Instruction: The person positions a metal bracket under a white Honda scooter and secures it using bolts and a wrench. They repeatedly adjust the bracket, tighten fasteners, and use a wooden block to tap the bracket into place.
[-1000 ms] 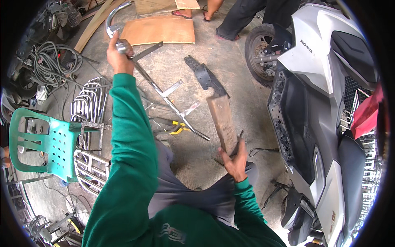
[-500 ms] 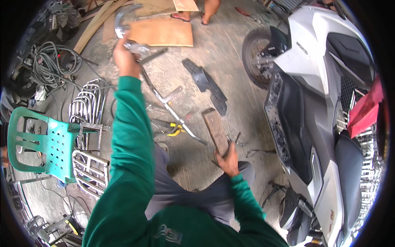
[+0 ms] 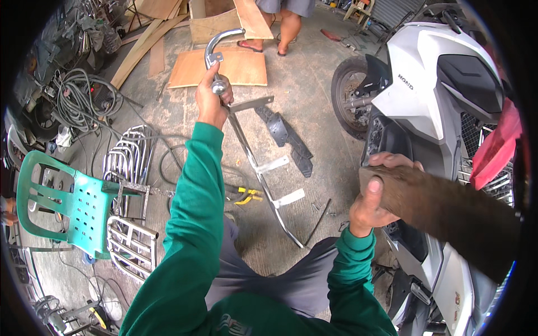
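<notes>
Jutting from right hand [image 3: 368,213]: block [image 3: 443,207]

Workshop: motorcycle [image 3: 428,140], coiled cable [image 3: 78,106], stacked metal frames [image 3: 128,154].

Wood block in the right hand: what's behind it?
The motorbike: its white front panel shows above the block in the picture, its white rear panel below. The stretch directly behind the block and the right hand is covered and cannot be seen.
</notes>
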Demonstrator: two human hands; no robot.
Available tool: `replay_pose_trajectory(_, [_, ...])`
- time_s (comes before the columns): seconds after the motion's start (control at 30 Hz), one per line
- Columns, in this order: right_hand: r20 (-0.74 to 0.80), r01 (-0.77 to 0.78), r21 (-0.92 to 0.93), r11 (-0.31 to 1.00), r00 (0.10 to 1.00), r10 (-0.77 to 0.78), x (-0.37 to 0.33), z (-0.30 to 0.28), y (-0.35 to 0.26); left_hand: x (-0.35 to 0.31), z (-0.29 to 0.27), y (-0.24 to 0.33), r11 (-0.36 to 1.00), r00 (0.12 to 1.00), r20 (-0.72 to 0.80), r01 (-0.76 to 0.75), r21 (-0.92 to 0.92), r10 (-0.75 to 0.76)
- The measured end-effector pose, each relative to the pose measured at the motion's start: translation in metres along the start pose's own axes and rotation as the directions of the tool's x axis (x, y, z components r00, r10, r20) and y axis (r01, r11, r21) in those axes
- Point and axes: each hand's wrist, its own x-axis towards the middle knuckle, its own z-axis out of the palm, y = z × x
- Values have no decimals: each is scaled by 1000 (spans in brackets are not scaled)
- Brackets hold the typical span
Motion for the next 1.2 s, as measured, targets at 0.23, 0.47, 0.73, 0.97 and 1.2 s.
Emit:
replay_pose_trajectory(0.23, [241,-156,-521,839,916,320,-32,-41,35,-2,0,12,994,999,9,54,-96,-53])
replay_pose_trajectory(0.47, [423,-121,-510,851,827,371,-72,-51,104,1,-12,15,975,987,92,146,-167,-132])
replay_pose_trajectory(0.73, [330,-191,-699,689,769,548,-71,-18,107,0,-14,16,971,980,-7,194,-140,-197])
replay_pose_trajectory(0.97, [509,177,-273,946,861,-14,8,-22,51,0,-23,21,949,974,40,225,-220,-222])
replay_pose_trajectory(1.2, [534,-88,-680,728,621,574,-74,-38,130,-1,-30,14,978,985,-140,123,168,-100])
